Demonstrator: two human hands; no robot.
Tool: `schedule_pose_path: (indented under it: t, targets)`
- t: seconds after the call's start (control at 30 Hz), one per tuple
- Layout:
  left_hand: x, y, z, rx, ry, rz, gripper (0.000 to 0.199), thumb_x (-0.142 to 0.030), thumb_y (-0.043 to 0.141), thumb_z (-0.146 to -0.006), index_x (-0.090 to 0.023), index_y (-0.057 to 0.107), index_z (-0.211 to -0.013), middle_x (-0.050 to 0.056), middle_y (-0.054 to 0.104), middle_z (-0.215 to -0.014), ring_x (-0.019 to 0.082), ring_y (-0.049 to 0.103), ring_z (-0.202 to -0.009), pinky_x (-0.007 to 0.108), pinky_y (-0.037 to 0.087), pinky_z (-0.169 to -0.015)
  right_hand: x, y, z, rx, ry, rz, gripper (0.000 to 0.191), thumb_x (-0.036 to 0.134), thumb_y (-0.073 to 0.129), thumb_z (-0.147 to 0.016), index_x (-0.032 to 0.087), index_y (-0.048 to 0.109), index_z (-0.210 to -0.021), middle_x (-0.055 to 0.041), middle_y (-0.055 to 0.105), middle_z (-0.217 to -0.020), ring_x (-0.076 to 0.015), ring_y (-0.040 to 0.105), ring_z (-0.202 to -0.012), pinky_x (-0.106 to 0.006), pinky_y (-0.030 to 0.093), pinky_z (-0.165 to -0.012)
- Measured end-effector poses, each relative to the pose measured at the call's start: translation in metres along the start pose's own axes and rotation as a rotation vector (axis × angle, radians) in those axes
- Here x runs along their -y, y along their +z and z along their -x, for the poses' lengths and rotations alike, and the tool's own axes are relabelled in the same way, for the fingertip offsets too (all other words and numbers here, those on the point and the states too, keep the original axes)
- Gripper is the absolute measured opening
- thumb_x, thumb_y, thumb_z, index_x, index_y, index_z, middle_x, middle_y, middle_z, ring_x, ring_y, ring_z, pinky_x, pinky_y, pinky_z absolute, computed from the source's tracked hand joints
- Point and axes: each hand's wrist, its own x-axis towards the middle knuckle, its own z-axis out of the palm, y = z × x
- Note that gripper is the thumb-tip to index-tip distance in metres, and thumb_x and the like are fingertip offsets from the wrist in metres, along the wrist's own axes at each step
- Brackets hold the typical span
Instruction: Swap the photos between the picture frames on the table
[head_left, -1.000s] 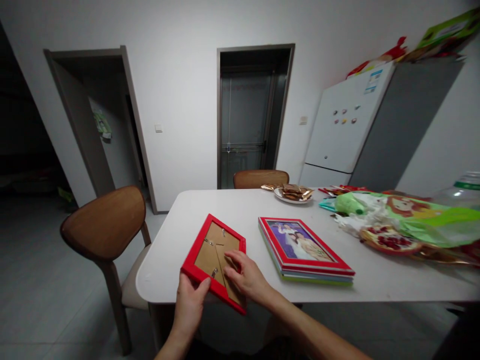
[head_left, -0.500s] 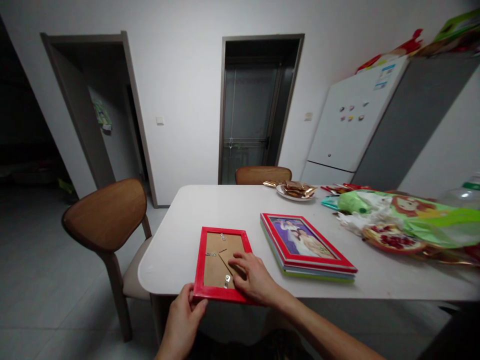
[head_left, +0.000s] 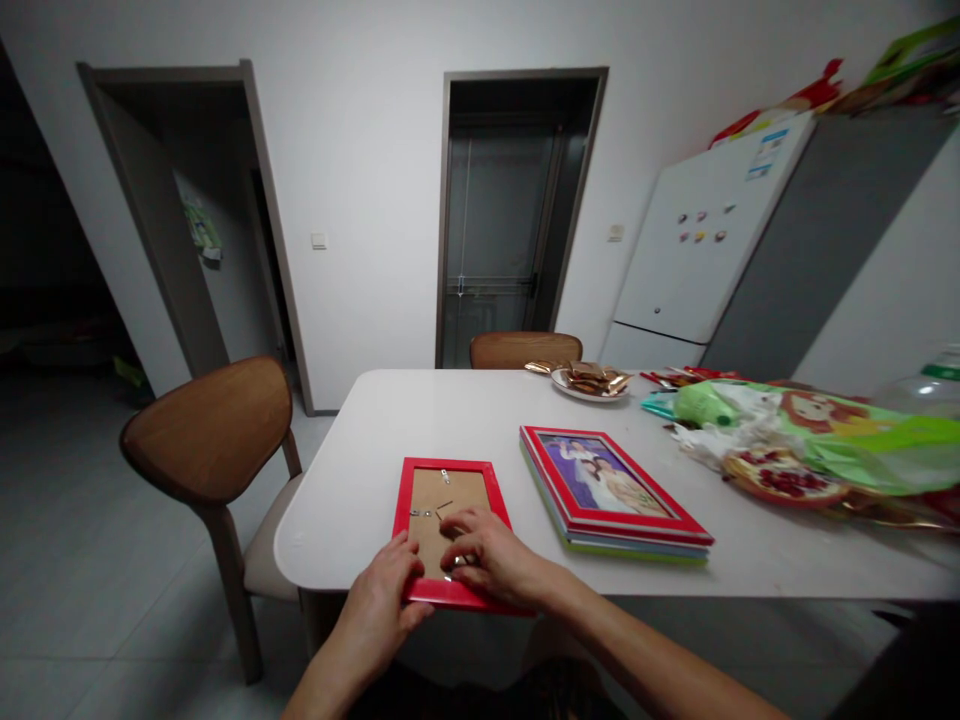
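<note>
A red picture frame (head_left: pixel 491 485) lies face down at the table's near edge, its brown backing board (head_left: pixel 450 487) facing up. Small metal hangers, one of them a top hanger (head_left: pixel 445 477), are fixed to the backing. My left hand (head_left: pixel 382 595) grips the frame's lower left corner, thumb along the near edge and fingers over the left side. Across the lower right of the backing rests my right hand (head_left: pixel 491 560), fingers bent and apart, tips around the bottom hanger, which they partly cover. To the right lies a stack of frames (head_left: pixel 615 490), topped by a red-framed photo.
A plate of wrapped snacks (head_left: pixel 589 382) stands at the back of the white table (head_left: pixel 420 400). A cut pomegranate (head_left: pixel 784 480) and a green plastic bag (head_left: pixel 885 440) lie on the right. One wooden chair (head_left: pixel 214 430) is at the left, another chair (head_left: pixel 525 350) behind.
My left hand has shifted up and right, its fingers now over the frame's left side. My right hand has moved slightly left, covering more of the bottom hanger. The frame has shifted slightly.
</note>
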Motion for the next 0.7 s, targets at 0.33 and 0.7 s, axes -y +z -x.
schedule_pose_path:
  t: [0.33, 0.7]
  targets:
    - [-0.003, 0.001, 0.001, -0.04, -0.045, 0.047, 0.042, -0.011, 0.065, -0.056, -0.021, 0.059, -0.096, 0.009, 0.057, -0.112, 0.023, 0.045, -0.111, 0.038, 0.035, -0.094, 0.0, 0.013, -0.028, -0.159, 0.168, 0.041, 0.026, 0.031, 0.05, -0.076, 0.021, 0.06, -0.097, -0.005, 0.059, -0.098, -0.0171, 0.05, -0.092, -0.028, 0.036, -0.08]
    - [-0.007, 0.002, 0.0, 0.003, -0.035, -0.047, 0.04, -0.012, 0.067, -0.057, -0.014, 0.058, -0.096, 0.014, 0.055, -0.113, 0.024, 0.044, -0.113, 0.036, 0.035, -0.094, -0.008, 0.029, -0.074, -0.214, 0.338, 0.253, 0.028, 0.026, 0.036, -0.082, 0.016, 0.063, -0.084, -0.0103, 0.059, -0.084, -0.0193, 0.051, -0.08, -0.028, 0.036, -0.069]
